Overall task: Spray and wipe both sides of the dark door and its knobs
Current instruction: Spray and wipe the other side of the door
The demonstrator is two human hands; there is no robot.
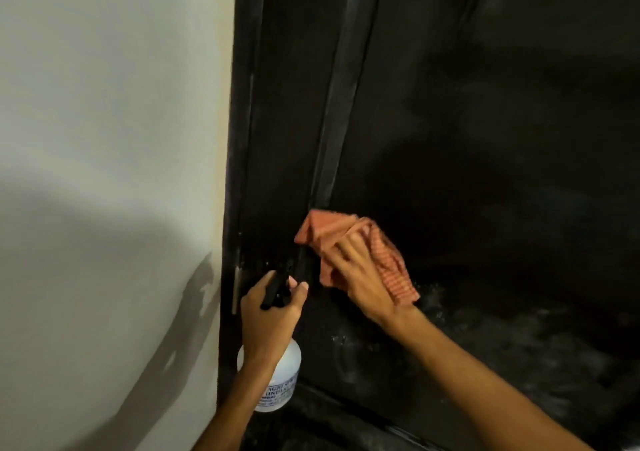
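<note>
The dark door (485, 139) fills the right half of the view, with pale wet specks on its lower part. My right hand (360, 277) presses an orange striped cloth (391, 263) flat against the door near its left edge, fingers spread over the cloth. My left hand (270, 315) grips the black trigger head of a white spray bottle (282, 378), held upright beside the door edge and just left of the cloth. No knob is visible.
The dark door frame (242, 139) runs down the middle, with a raised strip (339, 104) between frame and door. A pale wall (104, 139) covers the left side, carrying shadows of my arms.
</note>
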